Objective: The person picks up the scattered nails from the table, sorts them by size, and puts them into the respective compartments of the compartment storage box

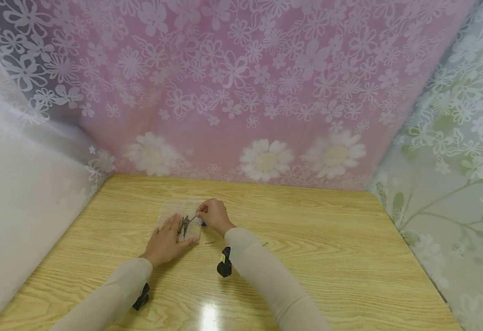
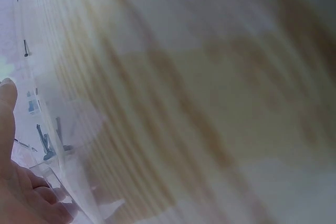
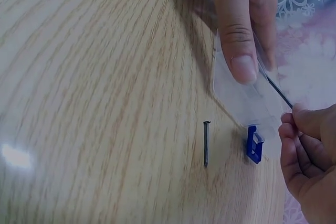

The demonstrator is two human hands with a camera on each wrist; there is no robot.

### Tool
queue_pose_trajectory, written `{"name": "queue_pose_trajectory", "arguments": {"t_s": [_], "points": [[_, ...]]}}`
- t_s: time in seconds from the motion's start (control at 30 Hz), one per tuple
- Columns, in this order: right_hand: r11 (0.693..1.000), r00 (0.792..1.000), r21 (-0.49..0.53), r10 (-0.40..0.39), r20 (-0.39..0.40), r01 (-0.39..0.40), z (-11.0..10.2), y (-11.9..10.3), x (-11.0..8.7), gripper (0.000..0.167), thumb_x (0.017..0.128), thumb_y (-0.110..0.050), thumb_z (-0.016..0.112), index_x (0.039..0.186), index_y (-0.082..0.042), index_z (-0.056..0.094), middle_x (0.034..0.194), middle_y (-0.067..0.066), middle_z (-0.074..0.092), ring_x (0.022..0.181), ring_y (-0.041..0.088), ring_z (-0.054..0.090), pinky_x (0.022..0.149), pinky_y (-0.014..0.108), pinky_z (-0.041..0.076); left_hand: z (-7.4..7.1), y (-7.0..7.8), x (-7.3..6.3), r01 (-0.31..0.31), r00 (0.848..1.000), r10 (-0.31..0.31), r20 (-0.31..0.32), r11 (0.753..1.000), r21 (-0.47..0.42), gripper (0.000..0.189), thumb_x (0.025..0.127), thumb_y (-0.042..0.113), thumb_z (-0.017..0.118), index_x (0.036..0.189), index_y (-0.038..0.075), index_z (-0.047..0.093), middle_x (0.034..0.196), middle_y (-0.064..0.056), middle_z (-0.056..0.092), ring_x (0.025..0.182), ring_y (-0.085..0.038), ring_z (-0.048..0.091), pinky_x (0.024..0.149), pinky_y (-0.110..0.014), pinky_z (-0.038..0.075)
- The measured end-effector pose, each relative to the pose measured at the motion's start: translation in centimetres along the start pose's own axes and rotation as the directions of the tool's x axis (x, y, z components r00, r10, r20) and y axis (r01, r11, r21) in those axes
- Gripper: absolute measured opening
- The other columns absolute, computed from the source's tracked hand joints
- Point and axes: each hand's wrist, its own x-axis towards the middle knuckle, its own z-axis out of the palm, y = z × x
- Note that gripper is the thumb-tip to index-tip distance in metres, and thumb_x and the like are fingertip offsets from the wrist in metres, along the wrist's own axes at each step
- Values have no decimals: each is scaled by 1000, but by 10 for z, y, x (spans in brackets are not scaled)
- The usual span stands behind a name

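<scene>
A clear plastic box (image 1: pixel 169 208) lies on the table with several dark nails (image 1: pixel 184 226) in it. My left hand (image 1: pixel 166 241) holds the box at its near left side; in the right wrist view the thumb (image 3: pixel 242 61) lies along the box wall (image 3: pixel 231 98). Above the right part of the box, my right hand (image 1: pixel 215 214) pinches one nail (image 3: pixel 279 92) between thumb and fingertips, its shank slanting down toward the box. A blue latch (image 3: pixel 254 145) sticks out from the box's right side.
One loose nail (image 3: pixel 206 144) lies on the wooden table (image 1: pixel 349 257) just right of the box. Farther right, another nail (image 1: pixel 265 244) lies beyond the right forearm. Flowered cloth (image 1: pixel 241 92) hangs along the back and sides of the table.
</scene>
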Motion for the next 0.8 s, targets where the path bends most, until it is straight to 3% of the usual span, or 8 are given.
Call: {"name": "queue_pose_trajectory", "arguments": {"t_s": [0.43,0.8], "points": [[999,996,47,-22,82,18,4,-4,0,15,90,-11,67,102,-5,75,97,5,73,85,15,68,68,22,55,0,-1,0,-11,1000,11,1,1000,-5,103,86,69,51,151,-5,17,156,-23,20,143,-42,19,109,-67,16],[998,989,49,-40,140,34,3,-7,-4,20,93,-11,63,110,-4,73,106,5,72,95,17,67,78,26,55,0,-1,-1,-14,1000,14,-7,1000,-2,102,87,68,50,150,-5,18,156,-23,20,142,-43,18,109,-67,16]]}}
